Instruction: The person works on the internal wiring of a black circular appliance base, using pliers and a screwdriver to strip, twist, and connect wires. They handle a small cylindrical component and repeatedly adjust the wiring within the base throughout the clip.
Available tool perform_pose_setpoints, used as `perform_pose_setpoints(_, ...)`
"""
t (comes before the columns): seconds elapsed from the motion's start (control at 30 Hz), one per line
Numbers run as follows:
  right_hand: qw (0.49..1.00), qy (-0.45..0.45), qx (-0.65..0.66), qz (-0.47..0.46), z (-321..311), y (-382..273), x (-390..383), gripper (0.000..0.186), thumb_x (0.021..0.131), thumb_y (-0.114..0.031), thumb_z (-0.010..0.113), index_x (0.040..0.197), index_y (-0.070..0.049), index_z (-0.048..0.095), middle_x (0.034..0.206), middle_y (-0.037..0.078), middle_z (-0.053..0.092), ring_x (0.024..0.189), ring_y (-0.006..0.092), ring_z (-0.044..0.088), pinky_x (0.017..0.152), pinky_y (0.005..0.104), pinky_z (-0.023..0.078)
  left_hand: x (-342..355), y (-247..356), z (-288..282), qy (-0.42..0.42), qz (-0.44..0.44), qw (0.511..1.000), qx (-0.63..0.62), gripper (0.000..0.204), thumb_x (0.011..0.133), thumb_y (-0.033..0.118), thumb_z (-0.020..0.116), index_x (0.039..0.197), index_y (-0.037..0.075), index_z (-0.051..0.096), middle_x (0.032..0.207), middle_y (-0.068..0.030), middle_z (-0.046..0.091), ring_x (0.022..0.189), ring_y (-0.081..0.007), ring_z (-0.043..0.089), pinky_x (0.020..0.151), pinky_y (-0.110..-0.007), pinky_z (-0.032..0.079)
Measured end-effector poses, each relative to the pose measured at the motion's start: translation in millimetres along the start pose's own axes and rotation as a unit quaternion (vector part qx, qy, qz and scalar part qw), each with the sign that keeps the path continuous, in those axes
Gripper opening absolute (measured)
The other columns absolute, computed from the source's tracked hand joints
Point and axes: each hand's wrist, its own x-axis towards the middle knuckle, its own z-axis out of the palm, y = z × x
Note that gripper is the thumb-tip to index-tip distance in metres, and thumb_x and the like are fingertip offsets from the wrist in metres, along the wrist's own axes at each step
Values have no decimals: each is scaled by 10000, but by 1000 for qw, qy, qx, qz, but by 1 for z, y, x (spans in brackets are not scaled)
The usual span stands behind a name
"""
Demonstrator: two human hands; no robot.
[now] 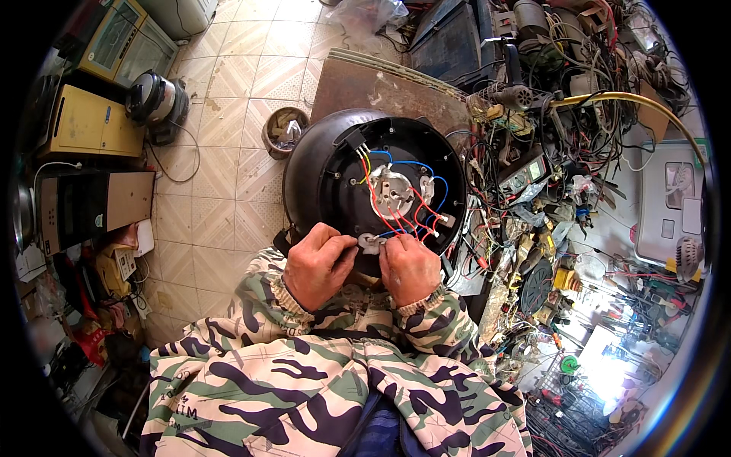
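Note:
A black round appliance housing (304, 175), open at its underside, stands in front of me. Inside it a pale metal disc (390, 192) sits in the middle, with red wires (376, 199), blue wires (444, 188) and yellow wires around it. At the near rim lies a small whitish part (371, 244). My left hand (320, 260) is closed in a pinch at this part's left side. From the right, my right hand (410, 268) pinches close beside the same part, near red and blue wires. What lies between the fingertips of either hand is too small to make out.
Tangled cables, tools and a multimeter (525, 174) crowd the bench on the right. A brown board (365, 87) lies beyond the housing. On the tiled floor stand a small round bin (285, 131) and a cooker (154, 99). Cabinets (91, 122) line the left.

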Motion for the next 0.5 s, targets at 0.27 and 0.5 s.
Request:
perform_pose_setpoints(0.27, 1000, 2, -7, 13, -1, -4, 3, 178, 915, -136, 742, 791, -52, 646, 819, 125, 663, 737, 340, 699, 649, 443, 566, 1, 3, -1, -2, -11, 1000, -4, 207, 828, 0, 821, 1022, -1, 748, 925, -141, 648, 766, -306, 696, 661, -387, 577)
perform_pose_setpoints(0.5, 999, 36, -36, -3, 1, -6, 1, 66, 858, -108, 685, 857, -84, 624, 844, 92, 631, 760, 291, 697, 609, 406, 565, 1, 2, -1, -1, -8, 1000, 2, 214, 828, 6, 822, 1029, -1, 748, 935, -144, 651, 775, -311, 698, 671, -391, 580)
